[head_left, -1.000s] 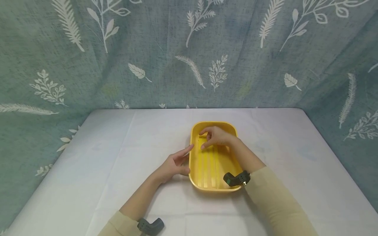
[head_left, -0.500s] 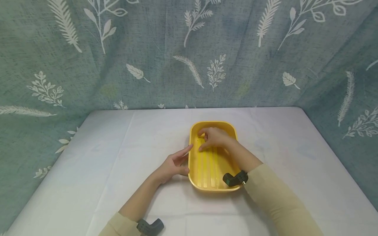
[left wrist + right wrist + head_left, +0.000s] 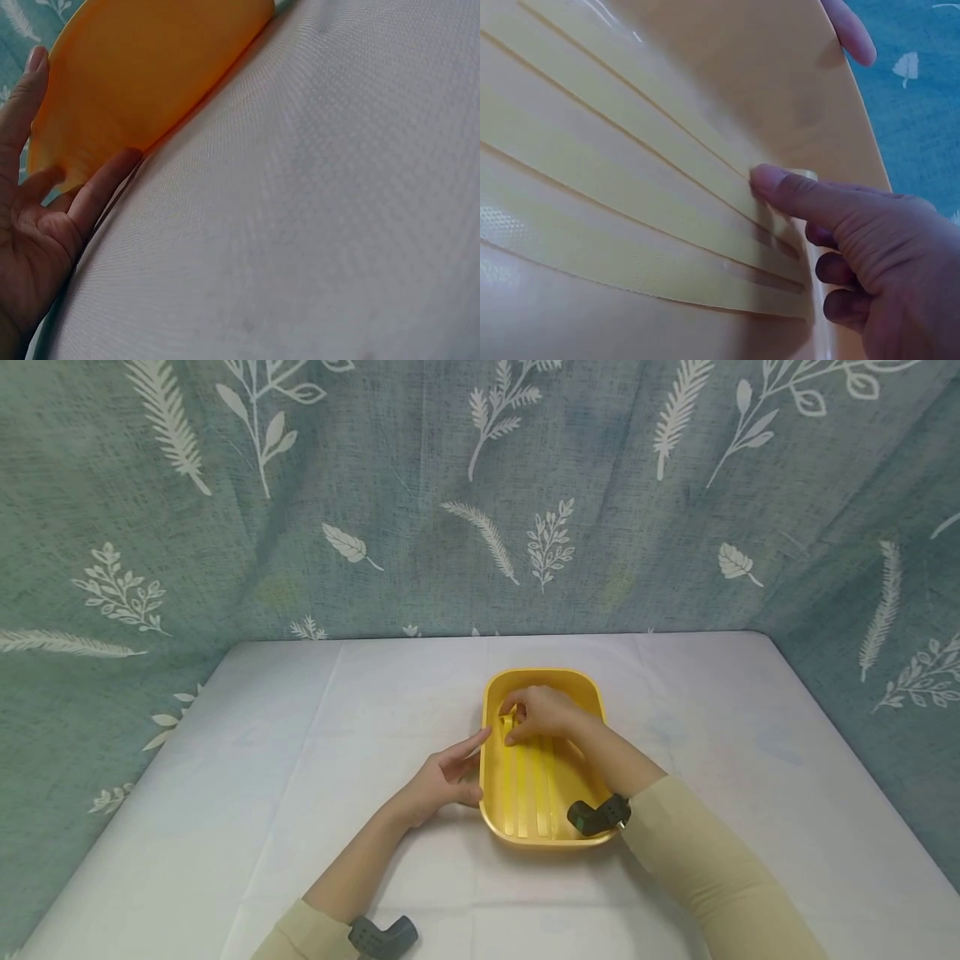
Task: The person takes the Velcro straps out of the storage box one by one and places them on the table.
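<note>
A yellow tray (image 3: 592, 777) lies on the table. Inside is a flat yellow slotted piece (image 3: 630, 187), its long strips joined at the far end. My right hand (image 3: 543, 712) reaches over the tray's right side and pinches that far end near its left corner. In the right wrist view its thumb (image 3: 769, 180) lies on the outer strip, with the other fingers curled behind the end edge; the index fingertip is hidden. My left hand (image 3: 442, 783) rests against the tray's left wall, fingers spread, and in the left wrist view its lower fingers touch the wall's outside.
A white cloth (image 3: 360, 710) covers the table around the tray. Behind and beside the table hangs a blue-green curtain (image 3: 420, 460) with white leaf prints. A dark wrist camera (image 3: 600, 815) overhangs the tray's near right corner.
My right hand has drawn slightly toward me and left, its fingers now at the slotted piece, whose corner shows between thumb and index finger. The left hand and tray stay put.
</note>
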The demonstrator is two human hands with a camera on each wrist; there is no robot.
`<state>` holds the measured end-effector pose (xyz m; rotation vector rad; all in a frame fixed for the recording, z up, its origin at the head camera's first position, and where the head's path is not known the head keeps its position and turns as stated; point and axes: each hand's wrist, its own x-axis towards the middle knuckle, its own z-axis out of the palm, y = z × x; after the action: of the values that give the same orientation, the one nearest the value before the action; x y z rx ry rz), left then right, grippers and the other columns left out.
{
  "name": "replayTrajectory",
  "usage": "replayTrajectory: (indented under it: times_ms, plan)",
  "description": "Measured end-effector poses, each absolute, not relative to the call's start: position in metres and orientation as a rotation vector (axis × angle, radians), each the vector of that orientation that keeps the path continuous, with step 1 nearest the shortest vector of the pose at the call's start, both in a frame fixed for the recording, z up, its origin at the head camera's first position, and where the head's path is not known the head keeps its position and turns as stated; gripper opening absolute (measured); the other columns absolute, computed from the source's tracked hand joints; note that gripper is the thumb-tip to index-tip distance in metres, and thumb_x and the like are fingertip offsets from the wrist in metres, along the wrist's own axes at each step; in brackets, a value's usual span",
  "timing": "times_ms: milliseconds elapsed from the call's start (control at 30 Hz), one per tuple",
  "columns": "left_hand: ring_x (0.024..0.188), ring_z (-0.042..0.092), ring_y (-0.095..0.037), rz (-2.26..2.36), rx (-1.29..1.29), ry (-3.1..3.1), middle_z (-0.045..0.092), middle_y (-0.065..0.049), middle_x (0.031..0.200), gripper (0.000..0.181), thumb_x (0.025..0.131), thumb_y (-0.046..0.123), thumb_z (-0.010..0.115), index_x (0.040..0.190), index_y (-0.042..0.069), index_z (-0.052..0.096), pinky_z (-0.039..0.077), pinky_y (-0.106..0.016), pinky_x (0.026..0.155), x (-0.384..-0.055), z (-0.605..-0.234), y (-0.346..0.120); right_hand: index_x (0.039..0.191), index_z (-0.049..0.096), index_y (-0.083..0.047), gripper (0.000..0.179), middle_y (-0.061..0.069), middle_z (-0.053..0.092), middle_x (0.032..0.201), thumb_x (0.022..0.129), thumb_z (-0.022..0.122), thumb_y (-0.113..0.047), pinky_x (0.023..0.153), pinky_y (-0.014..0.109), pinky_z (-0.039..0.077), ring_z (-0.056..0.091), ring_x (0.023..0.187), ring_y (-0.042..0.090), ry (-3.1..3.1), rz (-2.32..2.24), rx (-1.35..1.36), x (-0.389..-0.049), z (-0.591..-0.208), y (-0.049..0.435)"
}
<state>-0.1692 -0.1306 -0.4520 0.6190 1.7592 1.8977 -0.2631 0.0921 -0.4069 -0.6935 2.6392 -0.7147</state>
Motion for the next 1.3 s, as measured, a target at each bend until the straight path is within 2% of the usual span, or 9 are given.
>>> replayTrajectory:
  times_ms: [200, 367, 600, 700, 800, 933, 1167, 1300]
  plan:
    - [0.142, 0.024, -0.032, 1.906, 0.633, 1.749, 0.018, -0.004, 0.158, 0.095, 0.074, 0.032, 0.08, 0.15, 0.013, 0.025, 0.048, -0.03, 0.095, -0.17, -0.452, -0.13, 0.106, 0.068, -0.01, 0.036, -0.004, 0.052, 0.066, 0.075, 0.08, -0.024, 0.054, 0.019, 0.035, 0.043, 0.056, 0.008, 2.564, -0.875, -0.73, -0.264, -0.407, 0.092]
    - [0.142, 0.023, -0.03, 1.897, 0.626, 1.772, 0.019, -0.001, 0.158, 0.092, 0.074, 0.034, 0.081, 0.149, 0.019, 0.03, 0.046, -0.03, 0.098, -0.169, -0.452, -0.131, 0.107, 0.068, -0.008, 0.032, -0.001, 0.057, 0.071, 0.079, 0.077, -0.019, 0.057, 0.02, 0.041, 0.047, 0.06, 0.01, 2.506, -1.038, -0.778, -0.264, -0.407, 0.092]
    - [0.142, 0.024, -0.029, 1.889, 0.636, 1.776, 0.02, 0.0, 0.158, 0.095, 0.074, 0.036, 0.08, 0.15, 0.016, 0.027, 0.045, -0.029, 0.099, -0.169, -0.451, -0.131, 0.115, 0.065, -0.008, 0.032, 0.007, 0.066, 0.082, 0.085, 0.071, -0.017, 0.054, 0.026, 0.049, 0.058, 0.064, 0.023, 2.372, -1.305, -0.698, -0.265, -0.407, 0.094]
    - [0.142, 0.024, -0.029, 1.889, 0.637, 1.772, 0.019, 0.001, 0.158, 0.094, 0.075, 0.036, 0.079, 0.15, 0.016, 0.027, 0.045, -0.029, 0.099, -0.169, -0.452, -0.132, 0.119, 0.062, -0.005, 0.034, 0.014, 0.068, 0.084, 0.088, 0.068, -0.015, 0.059, 0.031, 0.054, 0.063, 0.071, 0.029, 2.261, -1.448, -0.639, -0.265, -0.406, 0.095]
    - [0.142, 0.024, -0.029, 1.886, 0.638, 1.769, 0.019, 0.002, 0.158, 0.09, 0.077, 0.034, 0.078, 0.15, 0.018, 0.028, 0.044, -0.029, 0.1, -0.169, -0.453, -0.132, 0.123, 0.059, -0.003, 0.036, 0.016, 0.07, 0.091, 0.089, 0.066, -0.012, 0.071, 0.039, 0.058, 0.067, 0.081, 0.029, 2.147, -1.568, -0.57, -0.263, -0.403, 0.095]
    - [0.142, 0.024, -0.029, 1.878, 0.64, 1.775, 0.018, 0.003, 0.158, 0.088, 0.077, 0.034, 0.078, 0.149, 0.02, 0.03, 0.043, -0.03, 0.101, -0.169, -0.453, -0.132, 0.13, 0.055, -0.005, 0.042, 0.013, 0.071, 0.101, 0.089, 0.064, -0.007, 0.081, 0.043, 0.056, 0.069, 0.088, 0.023, 2.052, -1.675, -0.531, -0.263, -0.4, 0.096]
    - [0.142, 0.024, -0.029, 1.868, 0.616, 1.797, 0.019, 0.004, 0.158, 0.089, 0.076, 0.033, 0.079, 0.149, 0.02, 0.03, 0.043, -0.029, 0.101, -0.169, -0.452, -0.131, 0.138, 0.049, -0.01, 0.048, 0.014, 0.067, 0.116, 0.091, 0.06, -0.004, 0.078, 0.036, 0.058, 0.068, 0.092, 0.025, 1.919, -1.892, -0.477, -0.264, -0.394, 0.099]
    - [0.142, 0.024, -0.031, 1.865, 0.617, 1.807, 0.019, 0.001, 0.158, 0.091, 0.076, 0.033, 0.079, 0.15, 0.016, 0.028, 0.042, -0.029, 0.102, -0.169, -0.452, -0.132, 0.142, 0.044, -0.012, 0.051, 0.013, 0.053, 0.136, 0.093, 0.057, -0.003, 0.077, 0.032, 0.058, 0.068, 0.088, 0.019, 1.811, -2.011, -0.469, -0.265, -0.39, 0.101]
